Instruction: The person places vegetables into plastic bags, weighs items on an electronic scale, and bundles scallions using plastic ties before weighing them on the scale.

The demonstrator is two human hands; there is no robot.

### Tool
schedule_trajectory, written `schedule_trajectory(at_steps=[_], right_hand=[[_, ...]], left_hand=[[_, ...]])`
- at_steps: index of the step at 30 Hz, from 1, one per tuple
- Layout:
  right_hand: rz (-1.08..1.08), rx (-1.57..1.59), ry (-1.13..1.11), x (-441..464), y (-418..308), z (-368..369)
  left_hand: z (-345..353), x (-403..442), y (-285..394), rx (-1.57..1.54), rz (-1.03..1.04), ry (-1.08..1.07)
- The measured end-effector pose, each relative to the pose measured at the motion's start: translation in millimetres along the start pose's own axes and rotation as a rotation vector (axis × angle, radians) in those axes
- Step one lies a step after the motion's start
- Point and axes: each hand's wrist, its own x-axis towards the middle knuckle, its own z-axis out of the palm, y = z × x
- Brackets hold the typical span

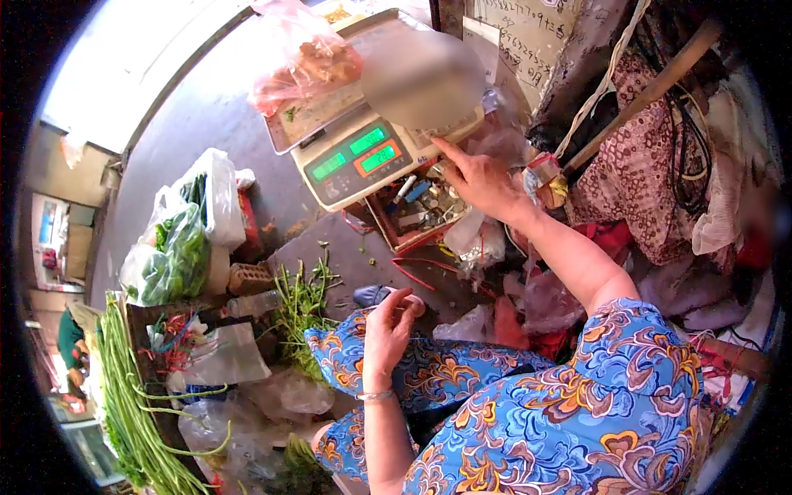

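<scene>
Scale [346, 139], cream casing [330, 199], three green-lit displays [368, 141]

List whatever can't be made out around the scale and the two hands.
All in the head view:
Part of the scale: covered by a blurred patch.
Digits on its displays: too small and blurred to read surely.
Goods in the pink bag: veiled by its plastic.
Left palm: hidden behind the left hand itself.
Whether the right hand's fingertip presses a key: too small.
</scene>
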Motion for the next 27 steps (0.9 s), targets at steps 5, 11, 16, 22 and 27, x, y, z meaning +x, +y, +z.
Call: schedule_trajectory(at_steps=[5, 11, 16, 22, 27], right_hand=[[0.021, 0.012, -0.039, 0, -6, -4], [0.079, -0.020, -0.105, 0, -5, -5], [0.058, -0.028, -0.088, -1, -4, -4], [0.020, -0.010, -0.053, -2, -5, -4], [0.013, 0.008, -0.057, -2, -3, -3]], left_hand=[[-1, 0, 1, -0.047, -0.040, -0.003], [-1, 1, 1, -0.023, -0.014, 0.003], [-2, 2, 4, -0.040, -0.079, -0.021], [-1, 1, -1, -0.048, -0.085, -0.018], [-2, 1, -6, -0.026, -0.078, -0.012]])
